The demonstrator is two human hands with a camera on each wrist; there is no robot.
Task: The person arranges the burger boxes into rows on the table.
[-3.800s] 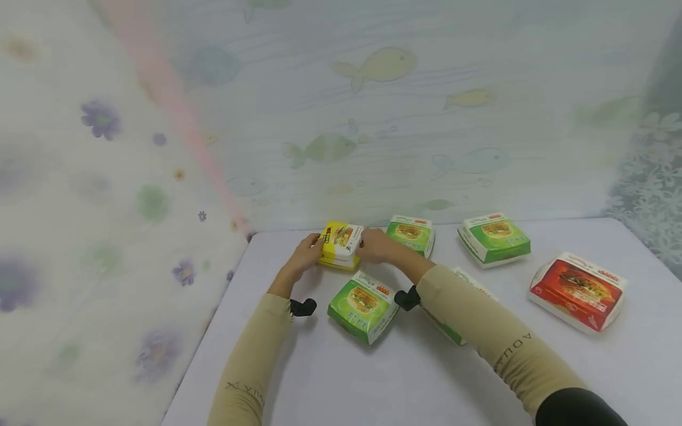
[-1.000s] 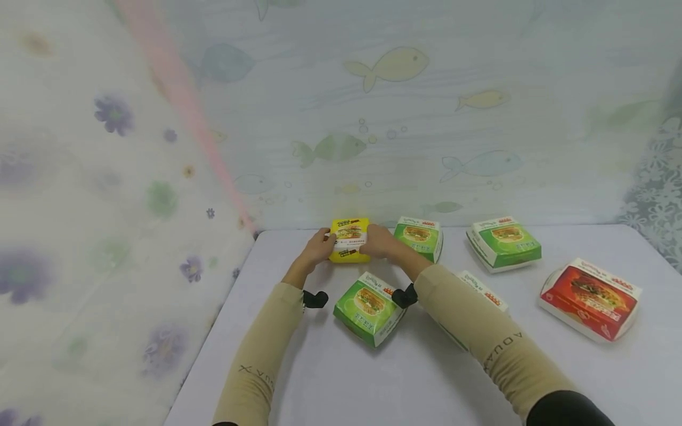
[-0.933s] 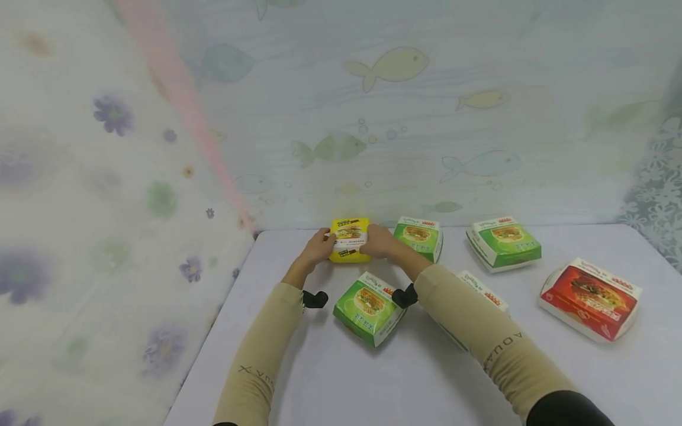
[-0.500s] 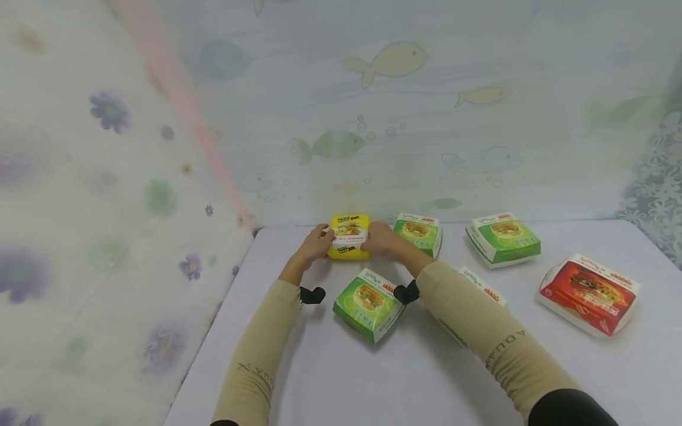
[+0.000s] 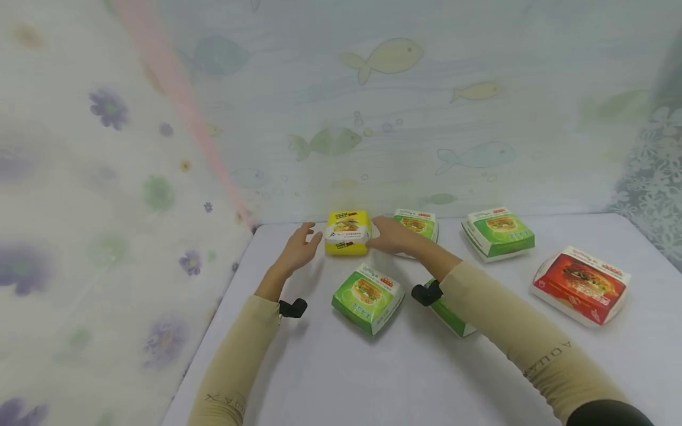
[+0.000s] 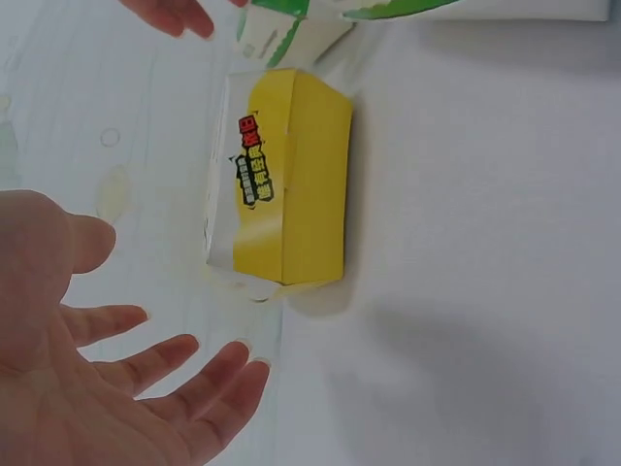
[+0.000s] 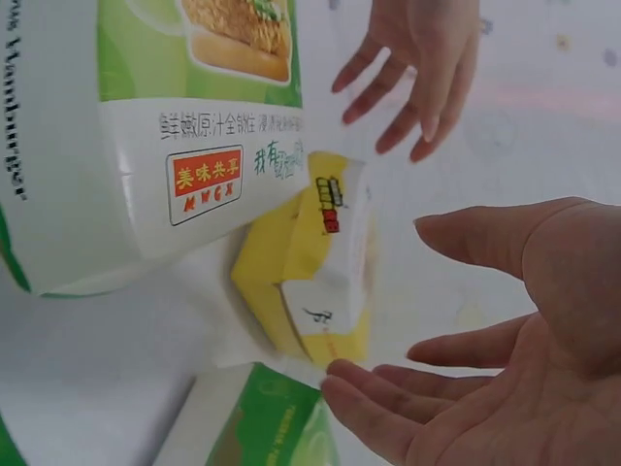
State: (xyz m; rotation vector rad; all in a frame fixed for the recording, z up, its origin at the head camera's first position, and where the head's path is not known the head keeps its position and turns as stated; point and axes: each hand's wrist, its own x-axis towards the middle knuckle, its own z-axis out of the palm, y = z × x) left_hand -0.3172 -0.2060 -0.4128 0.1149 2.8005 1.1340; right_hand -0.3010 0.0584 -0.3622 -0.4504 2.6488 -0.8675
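A yellow and white burger box sits at the back of the table, squared to the back edge. My left hand is off its left side, fingers spread and holding nothing. On the other side my right hand has its fingers extended, right by the box's right side. The left wrist view shows a gap between the left hand and the yellow box. In the right wrist view the right hand is open-palmed beside the box, part of which a nearer green box hides.
A green burger box lies askew in front of the yellow one. Another green box is partly under my right forearm. Two more, a back green box and a right green box, stand behind; a red box lies far right.
The yellow box, angled at first, was turned straight between both hands. Since half a second ago both hands have let go of it, the left drawing away leftward and the right slightly rightward.
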